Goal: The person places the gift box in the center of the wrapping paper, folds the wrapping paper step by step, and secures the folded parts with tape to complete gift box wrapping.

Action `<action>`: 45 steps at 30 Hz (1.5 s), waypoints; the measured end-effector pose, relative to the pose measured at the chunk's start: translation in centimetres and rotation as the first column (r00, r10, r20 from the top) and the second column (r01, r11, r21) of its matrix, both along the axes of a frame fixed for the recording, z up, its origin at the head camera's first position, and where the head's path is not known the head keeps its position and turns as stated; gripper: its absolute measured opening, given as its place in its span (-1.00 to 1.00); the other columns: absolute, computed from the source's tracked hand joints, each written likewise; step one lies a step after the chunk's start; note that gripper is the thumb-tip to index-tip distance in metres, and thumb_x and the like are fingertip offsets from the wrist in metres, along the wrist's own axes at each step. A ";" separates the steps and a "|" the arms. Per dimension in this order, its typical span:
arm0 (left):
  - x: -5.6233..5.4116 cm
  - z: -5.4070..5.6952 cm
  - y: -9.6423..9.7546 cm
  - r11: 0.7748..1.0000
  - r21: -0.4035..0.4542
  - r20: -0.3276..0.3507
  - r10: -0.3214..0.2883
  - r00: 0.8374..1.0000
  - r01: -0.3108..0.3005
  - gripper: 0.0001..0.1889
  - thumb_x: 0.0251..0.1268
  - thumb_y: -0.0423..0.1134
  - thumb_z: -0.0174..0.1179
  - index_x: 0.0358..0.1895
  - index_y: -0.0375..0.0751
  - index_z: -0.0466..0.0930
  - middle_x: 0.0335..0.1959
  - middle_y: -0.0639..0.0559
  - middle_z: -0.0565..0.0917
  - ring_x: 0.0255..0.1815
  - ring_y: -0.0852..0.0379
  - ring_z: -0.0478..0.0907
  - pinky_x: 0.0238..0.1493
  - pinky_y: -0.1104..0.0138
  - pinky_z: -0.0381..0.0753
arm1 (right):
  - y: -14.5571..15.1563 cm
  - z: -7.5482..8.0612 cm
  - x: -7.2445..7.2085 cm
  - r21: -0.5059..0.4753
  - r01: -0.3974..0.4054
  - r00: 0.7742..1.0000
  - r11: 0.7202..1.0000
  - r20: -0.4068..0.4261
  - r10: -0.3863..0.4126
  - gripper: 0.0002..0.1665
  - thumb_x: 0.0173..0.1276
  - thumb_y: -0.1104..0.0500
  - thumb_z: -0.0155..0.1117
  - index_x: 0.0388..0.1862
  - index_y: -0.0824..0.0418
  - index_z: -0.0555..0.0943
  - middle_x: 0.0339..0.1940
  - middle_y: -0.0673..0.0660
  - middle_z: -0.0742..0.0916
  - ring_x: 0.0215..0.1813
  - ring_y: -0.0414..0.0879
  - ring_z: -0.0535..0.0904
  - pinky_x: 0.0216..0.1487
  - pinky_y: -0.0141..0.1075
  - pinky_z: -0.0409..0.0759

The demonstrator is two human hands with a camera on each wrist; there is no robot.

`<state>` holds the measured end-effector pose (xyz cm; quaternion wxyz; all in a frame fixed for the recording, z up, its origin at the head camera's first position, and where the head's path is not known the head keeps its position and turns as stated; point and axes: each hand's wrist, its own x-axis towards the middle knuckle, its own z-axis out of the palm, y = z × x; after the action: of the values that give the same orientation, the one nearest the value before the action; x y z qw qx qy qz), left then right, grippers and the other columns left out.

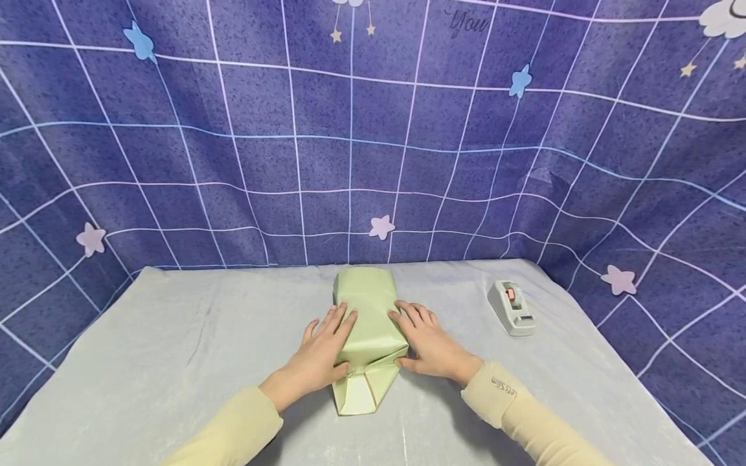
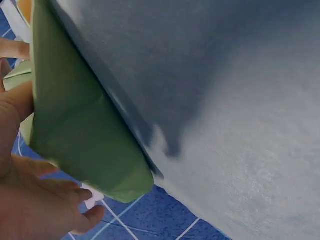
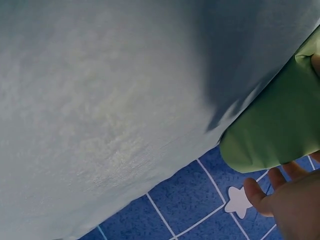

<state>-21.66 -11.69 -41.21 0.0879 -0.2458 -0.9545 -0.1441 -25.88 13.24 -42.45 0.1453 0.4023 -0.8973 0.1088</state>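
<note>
A package wrapped in light green paper (image 1: 367, 317) lies lengthwise on the table, its near end folded into a tapering flap (image 1: 357, 395) with a pale inner side showing. My left hand (image 1: 317, 349) rests along its left side, fingers spread over the upper edge and thumb by the folded end. On the opposite side my right hand (image 1: 431, 343) touches the right edge with its fingers, thumb near the flap's crease. Both wrist views show the green side wall (image 2: 90, 120) of the package, with the fingers at its top.
A white tape dispenser (image 1: 513, 307) with a roll in it stands to the right on the pale grey cloth (image 1: 233, 323) covering the table. A blue-purple curtain (image 1: 326, 162) with a grid and stars hangs behind and around the sides.
</note>
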 end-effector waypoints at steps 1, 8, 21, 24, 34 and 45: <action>0.1 0.1 -0.1 1.000 0.019 -0.008 0.013 1.000 -0.013 -0.03 -0.08 -0.15 0.38 0.41 -0.23 0.01 0.44 -0.25 0.01 0.43 -0.21 0.02 0.25 -0.18 0.06 | 0.0 0.0 0.0 -0.004 -0.003 1.000 1.000 0.002 0.003 0.01 -0.03 -0.07 0.40 0.36 0.20 0.17 0.36 0.24 0.26 0.31 0.13 0.19 0.24 0.07 0.21; 1.3 0.3 -0.1 0.984 0.046 -0.053 0.176 0.983 -0.174 -0.18 -0.08 -0.09 0.37 0.26 -0.42 0.22 0.31 -0.37 0.23 0.29 -0.31 0.22 0.16 -0.15 0.20 | 0.0 0.0 0.1 -0.003 -0.002 1.000 1.000 0.009 0.002 0.02 -0.01 -0.06 0.38 0.37 0.20 0.14 0.38 0.25 0.23 0.32 0.15 0.17 0.25 0.08 0.19; 3.5 0.4 1.2 0.941 -0.126 -0.069 0.308 0.949 -0.315 -0.64 -0.02 0.00 0.30 -0.69 -0.21 0.52 -0.47 -0.10 0.57 -0.19 -0.16 0.49 -0.12 0.00 0.36 | -0.1 -0.2 0.2 -0.001 -0.001 1.000 1.000 -0.010 0.001 0.01 0.00 -0.05 0.38 0.37 0.21 0.14 0.38 0.27 0.22 0.32 0.15 0.16 0.25 0.07 0.17; 3.6 0.2 1.3 0.942 -0.123 -0.058 0.307 0.950 -0.312 -0.61 -0.06 0.00 0.32 -0.77 -0.14 0.42 -0.52 -0.07 0.55 -0.24 -0.15 0.48 -0.14 0.00 0.37 | -0.1 -0.2 0.2 0.002 0.005 1.000 1.000 0.001 -0.005 0.01 0.00 -0.05 0.38 0.37 0.21 0.13 0.38 0.26 0.22 0.33 0.15 0.15 0.26 0.07 0.16; 4.0 -0.4 1.6 0.946 -0.101 -0.003 0.310 0.951 -0.308 -0.61 -0.06 -0.05 0.31 -0.81 -0.11 0.37 -0.48 -0.07 0.54 -0.22 -0.13 0.44 -0.16 -0.02 0.34 | -0.2 -0.1 0.3 0.002 0.018 1.000 1.000 0.004 -0.018 0.02 -0.02 -0.03 0.39 0.37 0.21 0.14 0.39 0.27 0.21 0.33 0.16 0.16 0.27 0.07 0.16; 4.8 -0.9 1.9 0.954 -0.106 0.043 0.285 0.958 -0.279 -0.56 -0.04 -0.09 0.32 -0.86 -0.07 0.30 -0.48 -0.03 0.45 -0.26 -0.05 0.33 -0.18 0.03 0.25 | -0.3 -0.3 0.3 0.005 0.028 0.999 1.000 -0.022 -0.027 0.01 -0.03 -0.05 0.37 0.36 0.21 0.15 0.38 0.27 0.23 0.32 0.14 0.18 0.26 0.06 0.19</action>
<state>-16.91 -9.75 -42.07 0.0678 -0.1069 -0.9879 -0.0899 -25.59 12.98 -42.77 0.1556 0.3915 -0.9014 0.1001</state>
